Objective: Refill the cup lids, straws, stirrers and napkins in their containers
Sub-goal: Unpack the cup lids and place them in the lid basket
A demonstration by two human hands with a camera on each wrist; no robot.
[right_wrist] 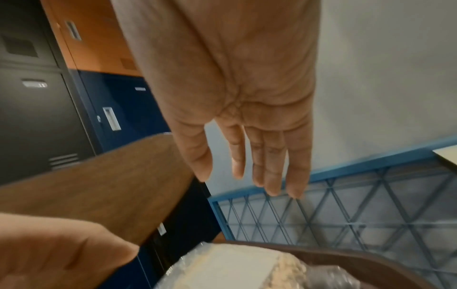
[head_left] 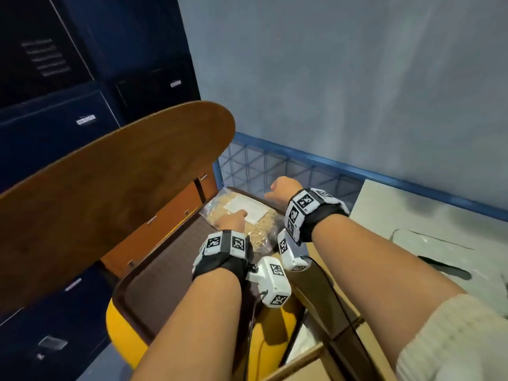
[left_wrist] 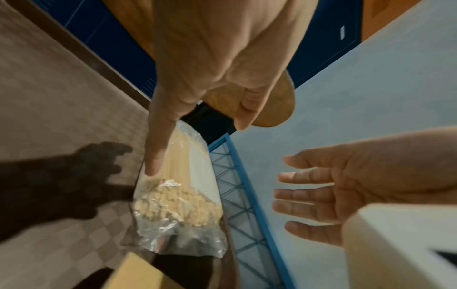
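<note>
A clear plastic bag of wooden stirrers [head_left: 264, 231] with a white label lies at the far end of a brown tray [head_left: 154, 273]. My left hand [head_left: 233, 217] rests on the bag's near side. In the left wrist view the left hand [left_wrist: 197, 146] has its index finger laid straight along the bag [left_wrist: 178, 199] and its thumb held apart. My right hand [head_left: 280, 189] hovers just past the bag's far right corner and holds nothing. In the right wrist view the right hand [right_wrist: 242, 183] is stretched flat above the bag [right_wrist: 235, 267].
The tray sits on a yellow seat [head_left: 121, 336] with a curved wooden chair back [head_left: 110, 193] on the left. A blue wire-mesh panel [head_left: 288, 171] stands behind the tray. Cardboard boxes [head_left: 316, 361] lie at the lower right, and dark lockers [head_left: 55, 133] line the left.
</note>
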